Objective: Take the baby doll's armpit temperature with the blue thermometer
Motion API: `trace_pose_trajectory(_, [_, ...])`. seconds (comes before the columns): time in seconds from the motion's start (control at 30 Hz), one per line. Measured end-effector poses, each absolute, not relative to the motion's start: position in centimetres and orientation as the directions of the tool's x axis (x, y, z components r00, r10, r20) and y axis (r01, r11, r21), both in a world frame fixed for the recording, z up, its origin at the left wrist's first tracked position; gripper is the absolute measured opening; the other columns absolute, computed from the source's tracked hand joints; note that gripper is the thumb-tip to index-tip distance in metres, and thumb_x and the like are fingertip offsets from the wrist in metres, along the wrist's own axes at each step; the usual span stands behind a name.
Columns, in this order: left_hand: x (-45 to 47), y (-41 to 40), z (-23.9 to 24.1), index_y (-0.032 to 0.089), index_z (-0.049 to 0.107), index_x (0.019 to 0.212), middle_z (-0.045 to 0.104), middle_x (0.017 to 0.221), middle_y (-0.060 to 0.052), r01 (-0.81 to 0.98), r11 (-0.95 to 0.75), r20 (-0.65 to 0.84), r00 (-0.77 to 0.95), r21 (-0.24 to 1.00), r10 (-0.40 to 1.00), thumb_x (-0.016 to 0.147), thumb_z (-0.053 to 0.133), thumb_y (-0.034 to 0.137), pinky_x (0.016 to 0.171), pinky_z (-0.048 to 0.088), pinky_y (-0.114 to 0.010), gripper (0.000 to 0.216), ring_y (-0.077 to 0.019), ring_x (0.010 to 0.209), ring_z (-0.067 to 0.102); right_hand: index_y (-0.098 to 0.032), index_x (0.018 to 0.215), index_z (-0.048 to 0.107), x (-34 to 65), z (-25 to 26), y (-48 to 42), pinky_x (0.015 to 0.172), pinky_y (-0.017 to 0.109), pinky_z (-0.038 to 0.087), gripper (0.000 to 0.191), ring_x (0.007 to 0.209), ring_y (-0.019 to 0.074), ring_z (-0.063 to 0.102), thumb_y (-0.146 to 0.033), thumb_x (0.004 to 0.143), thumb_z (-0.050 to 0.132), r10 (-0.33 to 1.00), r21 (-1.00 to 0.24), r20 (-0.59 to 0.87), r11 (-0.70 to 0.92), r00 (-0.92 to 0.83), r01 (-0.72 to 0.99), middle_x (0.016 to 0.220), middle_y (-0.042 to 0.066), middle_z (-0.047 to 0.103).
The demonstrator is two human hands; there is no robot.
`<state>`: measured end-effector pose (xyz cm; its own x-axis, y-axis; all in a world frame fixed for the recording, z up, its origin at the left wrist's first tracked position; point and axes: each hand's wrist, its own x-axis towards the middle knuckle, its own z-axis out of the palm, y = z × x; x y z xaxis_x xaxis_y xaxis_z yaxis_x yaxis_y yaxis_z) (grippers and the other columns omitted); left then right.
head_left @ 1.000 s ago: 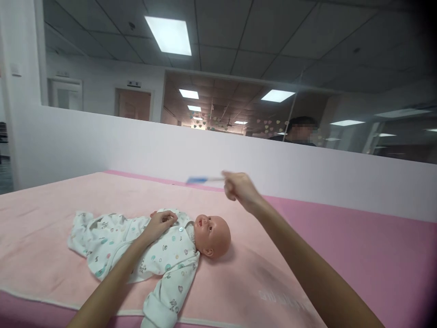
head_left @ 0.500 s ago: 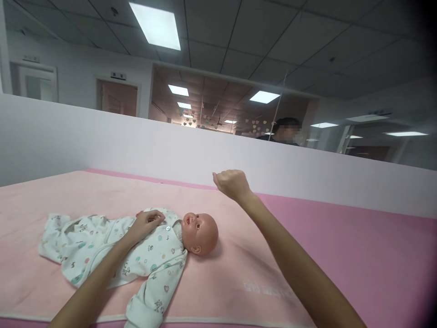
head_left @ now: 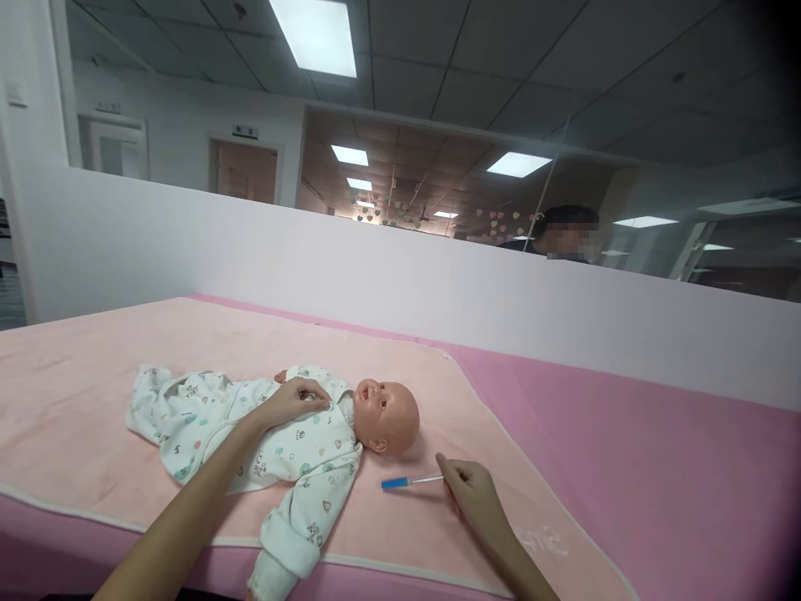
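A baby doll (head_left: 381, 413) in a white patterned sleepsuit (head_left: 250, 442) lies on its back on a pale pink blanket (head_left: 93, 392). My left hand (head_left: 293, 399) rests flat on the doll's chest. My right hand (head_left: 472, 494) is low on the blanket, right of the doll's head, pinching the white end of a thin stick with a blue tip (head_left: 410, 482). The blue tip points left toward the doll's shoulder and lies close to the blanket.
The blanket covers a darker pink mat (head_left: 657, 467) that stretches to the right. A white partition wall (head_left: 375, 267) runs along the far edge. Beyond it, another person's head (head_left: 563, 232) shows behind glass.
My right hand has come down from raised above the blanket's far edge to the blanket beside the doll's head, still with the blue-tipped stick. My left hand has stayed on the doll's chest.
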<state>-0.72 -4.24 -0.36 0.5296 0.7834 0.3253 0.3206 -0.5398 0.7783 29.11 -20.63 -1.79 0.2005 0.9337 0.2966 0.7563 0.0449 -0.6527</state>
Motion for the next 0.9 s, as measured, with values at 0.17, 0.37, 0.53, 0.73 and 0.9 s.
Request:
trace_pose_trajectory(0.17, [-0.9,-4.9,0.3,0.017,0.067,0.072,0.062,0.072,-0.002,0.299,-0.574,0.334,0.578,0.762,0.744,0.069,0.060,0.037,0.060,0.035,-0.023,0.022,-0.0148,0.066,0.050,-0.018,0.044,0.050,28.5,-2.4,-20.7,0.047,0.025,0.028,0.052,0.049,0.0176,0.052,-0.043,0.085,0.032,0.921,-0.101,0.343,-0.158,0.184,0.982,0.049,0.006,0.055])
trace_pose_trajectory(0.37, [-1.0,-4.6,0.0,0.015,0.064,0.075,0.054,0.068,-0.001,0.274,-0.570,0.344,0.573,0.775,0.744,0.071,0.057,0.040,0.057,0.032,-0.022,0.026,-0.0128,0.063,0.044,-0.018,0.054,0.062,27.9,-2.2,-21.1,0.050,0.026,0.031,0.043,0.061,0.0204,0.060,-0.034,0.085,0.037,0.887,0.155,0.449,-0.200,0.111,0.968,0.063,0.009,0.064])
trace_pose_trajectory(0.53, [-1.2,-4.5,0.0,0.016,0.061,0.080,0.056,0.079,-0.002,0.271,-0.600,0.359,0.595,0.753,0.719,0.073,0.055,0.042,0.061,0.034,-0.023,0.028,-0.0136,0.067,0.044,-0.018,0.056,0.059,27.2,-2.3,-20.7,0.048,0.025,0.028,0.029,0.059,0.0172,0.057,-0.022,0.080,0.044,0.773,0.125,0.632,-0.174,0.057,0.977,0.061,0.005,0.060])
trace_pose_trajectory(0.73, [-1.2,-4.5,-0.2,0.016,0.058,0.081,0.052,0.074,0.001,0.212,-0.563,0.334,0.623,0.799,0.708,0.076,0.053,0.042,0.061,0.034,-0.022,0.027,-0.0116,0.065,0.042,-0.018,0.076,0.057,18.4,-0.1,-16.6,0.062,0.025,0.039,0.015,0.066,0.0149,0.053,-0.016,0.080,0.043,0.539,-0.122,0.832,0.410,-0.133,0.904,0.068,0.003,0.058])
trace_pose_trajectory(0.9, [-0.8,-4.9,-0.1,0.015,0.059,0.085,0.057,0.078,-0.001,0.055,-0.466,0.346,0.595,0.883,0.725,0.075,0.055,0.032,0.069,0.040,-0.025,0.021,-0.0158,0.077,0.050,-0.018,0.095,0.051,11.1,-0.2,-11.5,0.077,0.033,0.042,0.038,0.087,0.0193,0.050,-0.002,0.062,0.039,0.585,-0.317,0.800,0.605,-0.137,0.730,0.093,0.006,0.056])
